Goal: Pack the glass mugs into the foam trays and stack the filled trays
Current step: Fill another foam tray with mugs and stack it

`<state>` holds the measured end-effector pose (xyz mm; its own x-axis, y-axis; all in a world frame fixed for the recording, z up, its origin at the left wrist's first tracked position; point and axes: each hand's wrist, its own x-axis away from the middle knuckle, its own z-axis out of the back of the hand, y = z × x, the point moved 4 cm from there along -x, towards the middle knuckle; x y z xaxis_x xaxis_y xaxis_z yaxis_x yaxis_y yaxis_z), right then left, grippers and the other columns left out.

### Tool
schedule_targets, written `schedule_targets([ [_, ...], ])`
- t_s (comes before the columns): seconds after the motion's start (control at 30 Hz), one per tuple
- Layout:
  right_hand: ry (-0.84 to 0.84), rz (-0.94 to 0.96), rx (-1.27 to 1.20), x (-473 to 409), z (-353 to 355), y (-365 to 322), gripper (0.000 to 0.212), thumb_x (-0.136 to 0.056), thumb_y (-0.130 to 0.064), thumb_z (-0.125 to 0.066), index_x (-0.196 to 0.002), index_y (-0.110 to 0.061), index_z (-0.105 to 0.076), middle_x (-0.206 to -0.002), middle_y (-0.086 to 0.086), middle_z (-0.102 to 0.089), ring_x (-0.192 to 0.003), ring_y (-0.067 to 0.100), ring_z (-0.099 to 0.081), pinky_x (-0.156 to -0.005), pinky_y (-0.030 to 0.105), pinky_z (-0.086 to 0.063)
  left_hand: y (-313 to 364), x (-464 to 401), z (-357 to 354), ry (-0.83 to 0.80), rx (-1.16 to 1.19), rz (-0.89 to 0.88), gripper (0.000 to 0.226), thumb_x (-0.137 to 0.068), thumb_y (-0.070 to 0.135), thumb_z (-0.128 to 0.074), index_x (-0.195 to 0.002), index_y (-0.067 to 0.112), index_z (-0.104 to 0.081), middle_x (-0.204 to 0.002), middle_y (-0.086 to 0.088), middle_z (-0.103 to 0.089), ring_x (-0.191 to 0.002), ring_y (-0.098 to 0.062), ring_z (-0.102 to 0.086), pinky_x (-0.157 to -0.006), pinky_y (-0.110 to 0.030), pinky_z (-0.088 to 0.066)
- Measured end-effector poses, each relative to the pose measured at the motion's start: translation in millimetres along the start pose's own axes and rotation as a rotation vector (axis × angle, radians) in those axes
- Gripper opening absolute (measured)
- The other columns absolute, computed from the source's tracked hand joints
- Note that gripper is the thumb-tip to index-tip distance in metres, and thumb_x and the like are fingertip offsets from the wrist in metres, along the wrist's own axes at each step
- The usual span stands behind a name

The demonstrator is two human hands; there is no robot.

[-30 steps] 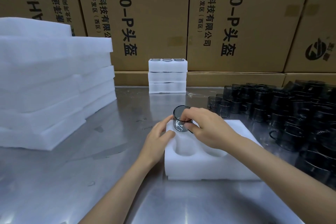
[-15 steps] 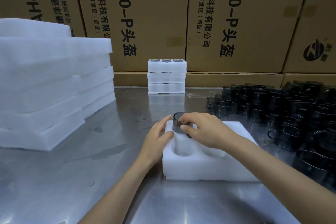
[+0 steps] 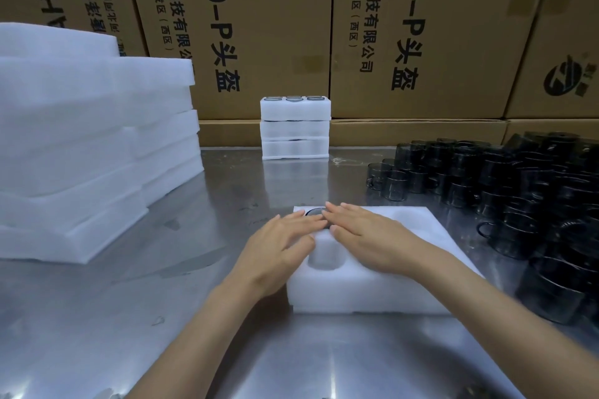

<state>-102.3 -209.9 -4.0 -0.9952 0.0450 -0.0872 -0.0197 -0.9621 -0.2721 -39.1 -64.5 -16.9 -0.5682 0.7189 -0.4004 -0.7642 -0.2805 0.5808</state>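
A white foam tray [image 3: 418, 230] with round pockets lies on the steel table in front of me. A dark glass mug [image 3: 312, 212] sits sunk in its far-left pocket, only its rim showing. My right hand [image 3: 363, 233] lies flat on top of that mug, fingers stretched out. My left hand [image 3: 282, 243] rests flat beside it on the tray's left edge, fingertips touching the mug's rim. The near-left pocket [image 3: 325, 257] and a far-right pocket [image 3: 406, 215] hold nothing.
Several dark glass mugs [image 3: 518, 191] crowd the table's right side. Three filled trays [image 3: 295, 128] are stacked at the back centre. Stacked foam sheets [image 3: 81, 146] stand tall on the left. Cardboard boxes [image 3: 269, 26] wall off the back.
My right hand lowered the tilted mug into the far-left pocket, then let go and flattened on top of it. My left hand slid onto the tray's edge.
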Motion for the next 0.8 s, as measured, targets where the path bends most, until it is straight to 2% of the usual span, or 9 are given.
schedule_targets([
  [0.07,-0.006,0.011,-0.004,0.2,-0.1,-1.1,0.046,-0.103,-0.036,-0.024,-0.149,-0.032,-0.024,-0.156,-0.02,-0.012,-0.143,0.0,-0.007,-0.112,0.02,-0.01,1.0,-0.5,0.0,0.011,0.021,0.009,0.049,-0.082,0.035,-0.034,-0.124,0.032,-0.059,-0.128,0.03,-0.046,-0.136,0.002,-0.03,-0.116,-0.032,-0.018],
  [0.13,-0.007,0.011,-0.064,-0.6,2.1,-0.5,0.045,-0.102,-0.036,-0.027,-0.147,-0.032,-0.029,-0.155,-0.019,-0.018,-0.143,0.002,-0.011,-0.113,0.023,-0.011,0.5,0.4,-1.1,0.013,0.078,0.007,0.046,-0.085,0.038,-0.035,-0.123,0.032,-0.06,-0.13,0.028,-0.048,-0.136,0.002,-0.03,-0.115,-0.027,-0.02],
  [0.23,0.083,-0.062,-0.291,-8.2,14.5,12.2,0.041,-0.1,-0.035,-0.04,-0.139,-0.027,-0.045,-0.146,-0.012,-0.041,-0.137,0.008,-0.033,-0.11,0.025,-0.025,1.7,3.4,-2.3,0.045,0.166,-0.002,0.041,-0.087,0.04,-0.038,-0.122,0.036,-0.059,-0.131,0.025,-0.051,-0.134,0.006,-0.032,-0.11,-0.016,-0.023],
  [0.37,0.262,-0.251,-0.323,-34.1,40.3,50.8,0.04,-0.096,-0.027,-0.049,-0.135,-0.018,-0.051,-0.138,0.0,-0.053,-0.122,0.018,-0.05,-0.094,0.027,-0.041,1.1,1.8,-1.8,0.132,0.259,0.05,0.038,-0.084,0.039,-0.043,-0.118,0.036,-0.059,-0.134,0.018,-0.051,-0.129,0.006,-0.038,-0.109,-0.019,-0.026],
  [0.43,0.328,-0.358,-0.254,-49.1,54.0,73.5,0.041,-0.095,-0.023,-0.046,-0.133,-0.009,-0.05,-0.133,0.009,-0.054,-0.115,0.027,-0.054,-0.092,0.031,-0.043,-2.6,-0.9,-3.7,0.106,0.227,0.082,0.043,-0.08,0.036,-0.043,-0.117,0.029,-0.063,-0.135,0.015,-0.049,-0.131,-0.001,-0.036,-0.111,-0.024,-0.023],
  [0.5,0.323,-0.461,-0.217,-58.6,58.3,96.5,0.039,-0.095,-0.017,-0.043,-0.13,-0.003,-0.048,-0.124,0.015,-0.056,-0.103,0.032,-0.057,-0.086,0.037,-0.047,-4.4,-3.2,-4.4,0.094,0.206,0.082,0.045,-0.074,0.033,-0.043,-0.113,0.026,-0.065,-0.134,0.013,-0.049,-0.13,-0.006,-0.036,-0.11,-0.025,-0.023],
  [0.6,0.264,-0.603,-0.154,-58.0,46.6,125.9,0.041,-0.094,-0.015,-0.043,-0.134,-0.004,-0.043,-0.129,0.016,-0.051,-0.109,0.036,-0.053,-0.089,0.039,-0.046,-4.5,-4.7,-4.2,0.088,0.209,0.071,0.049,-0.065,0.038,-0.042,-0.107,0.029,-0.065,-0.132,0.01,-0.05,-0.128,-0.007,-0.037,-0.107,-0.02,-0.023],
  [0.73,0.251,-0.632,-0.074,-55.8,34.9,138.2,0.044,-0.096,-0.022,-0.042,-0.138,-0.007,-0.04,-0.142,0.011,-0.037,-0.112,0.037,-0.049,-0.09,0.04,-0.046,-4.6,-6.9,-4.6,0.09,0.224,0.081,0.042,-0.066,0.024,-0.042,-0.101,0.03,-0.065,-0.13,0.009,-0.051,-0.127,-0.009,-0.036,-0.102,-0.013,-0.022],
  [0.8,0.261,-0.603,-0.001,-56.8,37.6,134.2,0.038,-0.098,-0.029,-0.04,-0.13,-0.01,-0.048,-0.138,0.01,-0.036,-0.106,0.036,-0.051,-0.087,0.04,-0.046,-5.0,-7.8,-4.9,0.086,0.221,0.088,0.042,-0.066,0.022,-0.041,-0.099,0.031,-0.064,-0.13,0.009,-0.051,-0.127,-0.01,-0.036,-0.102,-0.013,-0.022],
])
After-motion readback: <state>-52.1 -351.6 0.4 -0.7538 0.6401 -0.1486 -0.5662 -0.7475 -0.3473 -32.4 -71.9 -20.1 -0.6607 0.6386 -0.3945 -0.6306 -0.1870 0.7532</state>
